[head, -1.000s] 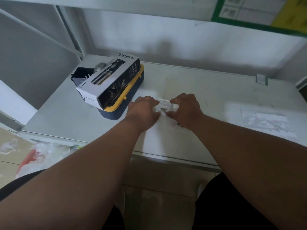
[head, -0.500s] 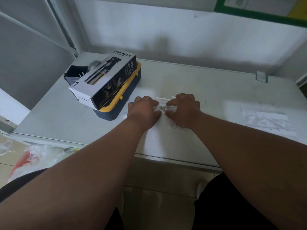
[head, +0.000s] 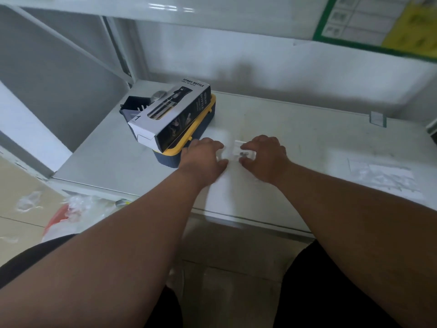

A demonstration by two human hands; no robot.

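A: Grip first. What is the right hand doing?
B: The person's right hand (head: 264, 157) has its fingers curled over the small clear plastic packet (head: 240, 149), with the thumb at the near edge. It is grasping it. Small metal bits show through the plastic, too blurred to name.

A: And the left hand?
B: The left hand (head: 203, 157) is just beside the packet's left end, fingers curled down and thumb tip pointing toward it. Cannot tell whether it pinches plastic or holds nothing, because that spot is blurred.

A: Where is the packet?
B: It is between the two hands, low over the white tabletop (head: 307, 129), toward the front middle. Cannot tell if it touches the surface.

A: What is nearby?
B: A navy plastic case with a yellow rim (head: 166, 159) sits just left of the left hand. A white-and-black cardboard spray bottle box (head: 172, 117) lies flat on top of it, overhanging the case on the left.

A: Anything behind that?
B: A black plastic tray (head: 133, 104) stands at the back left, touching the box.

A: What is on the right side?
B: A flat, crinkled clear plastic sheet (head: 383, 176) lies on the tabletop, well apart from the hands. A small grey clip (head: 378, 119) stands at the back edge.

A: And off the table?
B: A red object under crumpled clear plastic (head: 63, 216) lies on the floor at the lower left. A green-framed notice (head: 350, 22) hangs on the wall at the upper right.
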